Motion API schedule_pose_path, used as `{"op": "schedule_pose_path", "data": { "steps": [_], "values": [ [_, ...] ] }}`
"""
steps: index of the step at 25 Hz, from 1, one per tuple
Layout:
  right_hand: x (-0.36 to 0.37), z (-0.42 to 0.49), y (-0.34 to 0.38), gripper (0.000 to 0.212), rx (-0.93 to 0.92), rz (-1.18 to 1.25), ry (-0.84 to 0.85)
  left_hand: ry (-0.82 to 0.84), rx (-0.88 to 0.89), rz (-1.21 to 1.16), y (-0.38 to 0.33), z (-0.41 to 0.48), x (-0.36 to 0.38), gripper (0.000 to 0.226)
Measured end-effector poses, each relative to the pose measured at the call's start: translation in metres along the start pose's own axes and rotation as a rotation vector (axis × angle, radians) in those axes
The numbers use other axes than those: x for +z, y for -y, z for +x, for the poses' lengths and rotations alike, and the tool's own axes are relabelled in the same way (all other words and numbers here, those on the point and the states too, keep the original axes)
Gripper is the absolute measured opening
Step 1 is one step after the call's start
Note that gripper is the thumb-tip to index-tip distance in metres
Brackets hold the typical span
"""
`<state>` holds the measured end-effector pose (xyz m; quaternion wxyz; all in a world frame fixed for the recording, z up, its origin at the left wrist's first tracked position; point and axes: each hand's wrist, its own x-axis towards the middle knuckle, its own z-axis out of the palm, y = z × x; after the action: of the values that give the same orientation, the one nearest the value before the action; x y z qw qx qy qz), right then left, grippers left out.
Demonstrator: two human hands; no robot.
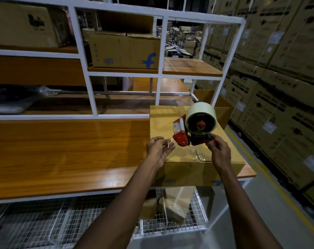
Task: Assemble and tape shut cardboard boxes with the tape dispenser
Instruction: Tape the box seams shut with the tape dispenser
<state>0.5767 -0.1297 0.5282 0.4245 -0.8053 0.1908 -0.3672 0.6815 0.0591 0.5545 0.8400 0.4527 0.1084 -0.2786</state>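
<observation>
Dispenser (192, 130) in right hand (220, 151), left hand (157, 150) pinches tape (167, 141).

The wooden counter (62, 155) carries a closed cardboard box (188, 170) beneath the fingers (170, 147); beyond them an open box (222, 109), possibly on it too

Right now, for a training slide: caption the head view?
Right hand holds the tape dispenser above a cardboard box while left hand pinches the tape end.

Both our forearms reach forward; our left hand (158, 150) pinches the tape end (168, 141) with loosely curled fingers, our right hand (220, 152) grips the tape dispenser (181, 139) handle
</observation>
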Motion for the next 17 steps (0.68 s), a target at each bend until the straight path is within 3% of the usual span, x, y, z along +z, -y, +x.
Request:
{"op": "schedule_pose_path", "data": {
  "steps": [9, 17],
  "values": [
    [0.0, -0.008, 0.001, 0.034, -0.024, -0.044, 0.056, -0.152, 0.173, 0.197, 0.01, 0.006, -0.011, 0.032],
    [0.0, -0.006, -0.015, 0.029, -0.029, -0.112, 0.138, -0.289, 0.195, 0.274, -0.007, 0.02, -0.091, 0.036]
  ]
}}
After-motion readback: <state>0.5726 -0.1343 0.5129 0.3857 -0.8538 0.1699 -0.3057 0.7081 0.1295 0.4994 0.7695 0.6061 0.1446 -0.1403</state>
